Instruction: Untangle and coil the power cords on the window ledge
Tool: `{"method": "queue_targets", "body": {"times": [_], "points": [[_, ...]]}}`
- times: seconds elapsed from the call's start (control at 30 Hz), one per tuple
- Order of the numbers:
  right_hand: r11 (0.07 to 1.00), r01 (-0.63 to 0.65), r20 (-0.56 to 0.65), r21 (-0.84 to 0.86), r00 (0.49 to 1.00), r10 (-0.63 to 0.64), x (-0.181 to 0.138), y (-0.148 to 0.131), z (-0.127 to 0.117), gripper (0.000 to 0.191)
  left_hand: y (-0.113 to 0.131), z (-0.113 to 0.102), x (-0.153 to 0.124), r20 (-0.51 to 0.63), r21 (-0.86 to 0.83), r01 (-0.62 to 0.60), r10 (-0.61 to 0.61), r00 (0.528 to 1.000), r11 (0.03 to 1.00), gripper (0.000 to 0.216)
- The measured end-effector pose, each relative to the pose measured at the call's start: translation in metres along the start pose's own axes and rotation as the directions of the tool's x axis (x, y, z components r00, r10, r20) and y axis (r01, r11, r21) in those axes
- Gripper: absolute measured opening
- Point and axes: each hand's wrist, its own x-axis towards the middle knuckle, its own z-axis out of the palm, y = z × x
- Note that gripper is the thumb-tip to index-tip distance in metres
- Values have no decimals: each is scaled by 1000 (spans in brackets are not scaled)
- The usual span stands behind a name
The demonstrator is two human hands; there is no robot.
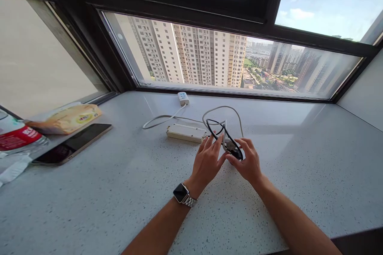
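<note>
A tangle of cables lies on the speckled white counter under both hands. My left hand [208,160], with a watch [181,193] on its wrist, has its fingers bent onto the looped black cable [211,127] and the white cable [225,128]. Curved around the other side is my right hand [249,160], its thumb and fingers on a small black object [235,150] within the cable loops. What exactly that object is, I cannot make out. Just left of the fingers rests a white power strip [186,132], and its far side is crossed by a grey-white cord [161,118].
A white socket block [183,98] sits near the window frame [209,91]. On the left lie a phone [73,143], a tissue pack [67,118] and a bottle with a red label [20,137]. A wall [362,83] rises at the right.
</note>
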Motion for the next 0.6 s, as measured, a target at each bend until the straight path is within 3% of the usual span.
{"method": "queue_targets", "body": {"times": [0.2, 0.33, 0.47, 0.6], "points": [[992, 24, -110, -127, 993, -39, 0, -5, 3, 40, 10, -2, -3, 84, 25, -77, 75, 994, 997, 83], [982, 54, -103, -182, 992, -73, 2, -6, 0, 35, 16, -3, -3, 90, 20, -97, 95, 991, 995, 82], [971, 51, -65, -234, 996, -68, 6, -2, -4, 40, 14, -2, -2, 61, 10, -47, 46, 997, 999, 74], [973, -19, -96, -228, 995, -4, 12, 6, -10, 44, 7, -4, 1, 3, -33, 79, -79, 997, 996, 61]]}}
